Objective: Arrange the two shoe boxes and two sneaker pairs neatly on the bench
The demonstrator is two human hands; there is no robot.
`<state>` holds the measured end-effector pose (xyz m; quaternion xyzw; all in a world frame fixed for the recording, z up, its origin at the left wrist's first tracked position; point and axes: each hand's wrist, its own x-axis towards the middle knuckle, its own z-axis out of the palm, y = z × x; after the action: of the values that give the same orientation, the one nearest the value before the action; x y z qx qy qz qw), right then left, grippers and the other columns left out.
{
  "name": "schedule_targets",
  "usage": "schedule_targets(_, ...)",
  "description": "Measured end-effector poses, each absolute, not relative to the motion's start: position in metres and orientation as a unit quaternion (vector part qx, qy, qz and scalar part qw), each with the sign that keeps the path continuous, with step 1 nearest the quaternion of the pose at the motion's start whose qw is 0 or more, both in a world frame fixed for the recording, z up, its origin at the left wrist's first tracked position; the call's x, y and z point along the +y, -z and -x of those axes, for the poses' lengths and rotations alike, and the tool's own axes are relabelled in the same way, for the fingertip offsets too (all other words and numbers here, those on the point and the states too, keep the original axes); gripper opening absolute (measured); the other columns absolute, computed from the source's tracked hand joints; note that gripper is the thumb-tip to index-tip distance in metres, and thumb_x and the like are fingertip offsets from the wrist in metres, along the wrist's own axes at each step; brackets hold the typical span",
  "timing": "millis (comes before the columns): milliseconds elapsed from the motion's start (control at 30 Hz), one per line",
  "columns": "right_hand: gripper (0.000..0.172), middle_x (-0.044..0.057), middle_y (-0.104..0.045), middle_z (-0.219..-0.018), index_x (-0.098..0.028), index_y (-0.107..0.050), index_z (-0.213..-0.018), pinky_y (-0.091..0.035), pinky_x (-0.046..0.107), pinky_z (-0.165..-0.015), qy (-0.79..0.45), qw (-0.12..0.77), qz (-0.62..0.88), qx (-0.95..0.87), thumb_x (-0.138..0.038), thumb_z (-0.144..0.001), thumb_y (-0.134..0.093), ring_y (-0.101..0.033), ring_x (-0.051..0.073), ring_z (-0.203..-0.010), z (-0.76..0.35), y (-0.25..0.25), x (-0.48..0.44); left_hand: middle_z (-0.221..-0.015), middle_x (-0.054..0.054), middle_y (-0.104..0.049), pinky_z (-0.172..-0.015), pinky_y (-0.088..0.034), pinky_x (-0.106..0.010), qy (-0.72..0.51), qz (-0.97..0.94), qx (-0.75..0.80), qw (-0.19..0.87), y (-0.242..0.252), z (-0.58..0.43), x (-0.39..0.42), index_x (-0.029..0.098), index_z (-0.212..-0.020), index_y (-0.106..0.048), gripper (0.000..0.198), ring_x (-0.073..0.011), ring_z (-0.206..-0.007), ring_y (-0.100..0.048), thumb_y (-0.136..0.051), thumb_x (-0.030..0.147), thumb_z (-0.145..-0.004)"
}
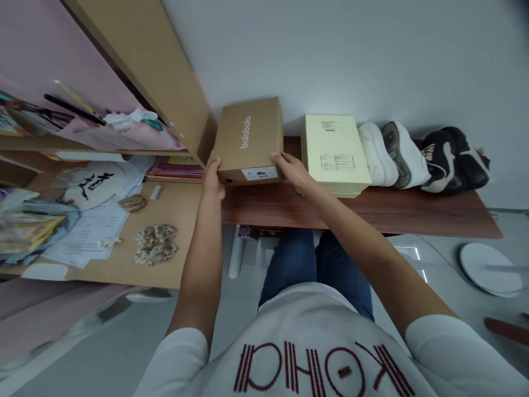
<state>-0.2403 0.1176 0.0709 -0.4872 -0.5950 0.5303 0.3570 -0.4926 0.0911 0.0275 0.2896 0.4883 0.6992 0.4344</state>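
A brown cardboard shoebox [248,132] with "balabala" printed on its lid is at the left end of the dark wooden shelf [264,209]. My left hand [212,179] grips its front left corner, thumb toward the lid. At the front right corner, my right hand [291,171] has its thumb on the box edge, next to a white label. Whether the box rests on the shelf or is slightly raised, I cannot tell. Just right of it stands a pale yellow shoebox [334,149], not touched by either hand.
Right of the yellow box are white shoes [403,154] and black shoes [454,160]. A desk [165,204] with papers, a scrunchie [156,243] and a white cap [93,184] adjoins on the left. A wall rises behind the shelf; a round white scale-like disc [490,267] lies on the floor.
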Motion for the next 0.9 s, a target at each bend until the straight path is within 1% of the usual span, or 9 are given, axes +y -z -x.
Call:
schedule_targets(167,0.05,0.009,-0.069,-0.121,-0.027,-0.063,-0.116,-0.055,0.054,-0.096,-0.571,0.345,0.524,-0.529,-0.065,-0.082,-0.061,-0.063,0.029,-0.114,0.253,-0.062,0.122,-0.131,-0.004,-0.072,-0.116,-0.043,-0.038,-0.7,-0.307,0.498,0.41,-0.017,0.501,0.104,0.029,-0.124,-0.07,0.052,-0.0259,-0.139,-0.054,-0.077,0.047,-0.076)
schedule_targets(367,0.04,0.006,-0.069,-0.111,-0.028,-0.062,-0.109,-0.055,0.052,-0.094,-0.591,0.358,0.529,-0.492,-0.058,-0.082,-0.06,-0.062,0.027,-0.11,0.261,-0.045,0.125,-0.136,-0.004,-0.069,-0.119,-0.04,-0.038,-0.695,-0.316,0.508,0.398,-0.001,0.507,0.113,0.027,-0.125,-0.07,0.052,-0.0247,-0.141,-0.053,-0.076,0.04,-0.075)
schedule_targets(533,0.031,0.005,-0.069,-0.106,-0.027,-0.061,-0.104,-0.054,0.052,-0.093,-0.594,0.357,0.539,-0.478,-0.051,-0.084,-0.058,-0.061,0.027,-0.109,0.262,-0.044,0.122,-0.138,-0.003,-0.068,-0.12,-0.039,-0.037,-0.7,-0.322,0.503,0.393,0.002,0.506,0.114,0.03,-0.131,-0.068,0.057,-0.0229,-0.142,-0.051,-0.077,0.039,-0.075)
schedule_targets(767,0.026,0.005,-0.069,-0.104,-0.027,-0.061,-0.1,-0.053,0.053,-0.095,-0.597,0.356,0.548,-0.467,-0.047,-0.085,-0.056,-0.062,0.028,-0.109,0.265,-0.04,0.126,-0.145,-0.002,-0.062,-0.122,-0.037,-0.039,-0.684,-0.318,0.517,0.405,-0.001,0.503,0.116,0.03,-0.136,-0.065,0.061,-0.0239,-0.146,-0.046,-0.076,0.038,-0.076)
schedule_targets(900,0.028,0.006,-0.069,-0.107,-0.026,-0.061,-0.102,-0.053,0.053,-0.096,-0.599,0.356,0.55,-0.461,-0.048,-0.085,-0.054,-0.062,0.028,-0.111,0.267,-0.035,0.13,-0.144,-0.003,-0.064,-0.121,-0.037,-0.038,-0.684,-0.309,0.523,0.403,-0.001,0.503,0.118,0.029,-0.135,-0.066,0.06,-0.0232,-0.145,-0.048,-0.076,0.037,-0.076)
